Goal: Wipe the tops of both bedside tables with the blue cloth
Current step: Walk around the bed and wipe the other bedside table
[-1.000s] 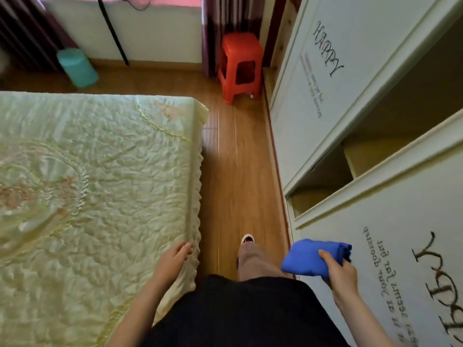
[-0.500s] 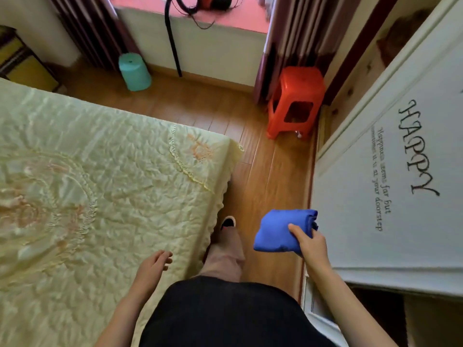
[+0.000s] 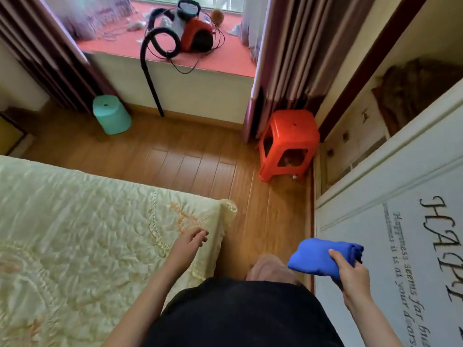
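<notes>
My right hand (image 3: pixel 352 274) grips the folded blue cloth (image 3: pixel 318 256) at waist height, between my leg and the white wardrobe door. My left hand (image 3: pixel 189 242) hangs empty over the corner of the bed, its fingers loosely curled and apart. A dark wooden piece of furniture (image 3: pixel 10 136), partly cut off at the far left edge beyond the bed, may be a bedside table; its top is mostly out of sight.
The bed with a pale green quilt (image 3: pixel 87 234) fills the lower left. A white wardrobe (image 3: pixel 400 221) lines the right. A narrow strip of wooden floor (image 3: pixel 263 209) runs between them. An orange stool (image 3: pixel 288 144), a teal bucket (image 3: pixel 111 115) and a vacuum cleaner (image 3: pixel 190 31) on the window ledge lie ahead.
The view has advanced along the aisle towards the foot of the bed and the window. My left hand has come forward to the bed's corner. The cloth stays in my right hand.
</notes>
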Available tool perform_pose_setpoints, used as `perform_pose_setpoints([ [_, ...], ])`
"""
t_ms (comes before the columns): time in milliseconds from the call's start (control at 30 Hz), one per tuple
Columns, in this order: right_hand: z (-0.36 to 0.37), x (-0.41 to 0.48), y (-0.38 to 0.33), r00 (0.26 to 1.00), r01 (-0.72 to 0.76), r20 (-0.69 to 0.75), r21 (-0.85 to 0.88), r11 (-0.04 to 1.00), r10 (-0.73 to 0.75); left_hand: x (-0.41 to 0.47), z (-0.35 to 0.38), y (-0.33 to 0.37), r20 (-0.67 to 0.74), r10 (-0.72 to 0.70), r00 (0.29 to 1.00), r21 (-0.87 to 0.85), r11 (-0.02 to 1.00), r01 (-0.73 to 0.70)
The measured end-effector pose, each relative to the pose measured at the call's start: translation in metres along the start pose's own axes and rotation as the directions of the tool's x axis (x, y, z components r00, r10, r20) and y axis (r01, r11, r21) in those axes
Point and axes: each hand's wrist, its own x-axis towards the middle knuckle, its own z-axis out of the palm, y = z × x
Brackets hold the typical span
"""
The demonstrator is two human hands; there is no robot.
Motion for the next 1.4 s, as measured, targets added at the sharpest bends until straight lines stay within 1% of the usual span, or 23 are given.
perform_pose_setpoints([
  [100,0.031,0.054,-0.039,1.0,0.002,0.014,0.012,1.0,-0.003,0.053,-0.002,0.026,-0.007,-0.012,1.0,0.011,1.0,0.012],
  [233,0.09,0.133,-0.1,0.998,0.016,0.068,-0.025,1.0,-0.014,0.127,-0.002,0.043,-0.102,-0.144,0.984,-0.082,0.987,0.136],
  [300,0.127,0.173,-0.137,0.991,0.052,0.128,-0.078,0.996,-0.042,0.162,-0.002,0.052,-0.16,-0.225,0.961,-0.137,0.969,0.204],
  [400,0.188,0.216,-0.201,0.959,0.134,0.272,-0.171,0.976,-0.084,0.202,-0.006,0.073,-0.269,-0.35,0.897,-0.268,0.922,0.279],
  [467,0.232,0.237,-0.244,0.915,0.211,0.387,-0.222,0.952,-0.113,0.223,-0.012,0.088,-0.324,-0.41,0.853,-0.353,0.888,0.293],
  [533,0.279,0.252,-0.279,0.856,0.292,0.502,-0.277,0.916,-0.121,0.238,-0.02,0.101,-0.358,-0.454,0.816,-0.403,0.863,0.303],
  [667,0.375,0.266,-0.326,0.731,0.398,0.677,-0.329,0.856,-0.08,0.259,-0.029,0.113,-0.43,-0.559,0.709,-0.549,0.786,0.286],
  [800,0.477,0.262,-0.358,0.593,0.467,0.805,-0.337,0.818,-0.007,0.288,-0.035,0.115,-0.421,-0.671,0.61,-0.689,0.674,0.266],
  [933,0.577,0.257,-0.382,0.504,0.532,0.862,-0.358,0.767,0.053,0.331,-0.061,0.111,-0.385,-0.743,0.547,-0.778,0.58,0.24],
  [1033,0.647,0.255,-0.407,0.487,0.571,0.87,-0.385,0.725,0.079,0.368,-0.106,0.115,-0.365,-0.774,0.517,-0.814,0.535,0.226],
  [1167,0.732,0.252,-0.451,0.468,0.617,0.881,-0.38,0.689,0.067,0.416,-0.188,0.137,-0.413,-0.759,0.503,-0.819,0.552,0.16],
  [1267,0.788,0.263,-0.479,0.5,0.643,0.865,-0.409,0.648,0.05,0.452,-0.255,0.159,-0.458,-0.725,0.514,-0.804,0.585,0.109],
  [1367,0.85,0.273,-0.501,0.543,0.646,0.839,-0.44,0.624,0.029,0.484,-0.314,0.175,-0.529,-0.67,0.521,-0.76,0.647,0.062],
  [1400,0.872,0.273,-0.507,0.544,0.656,0.839,-0.44,0.614,0.02,0.495,-0.332,0.177,-0.546,-0.657,0.52,-0.749,0.661,0.05],
])
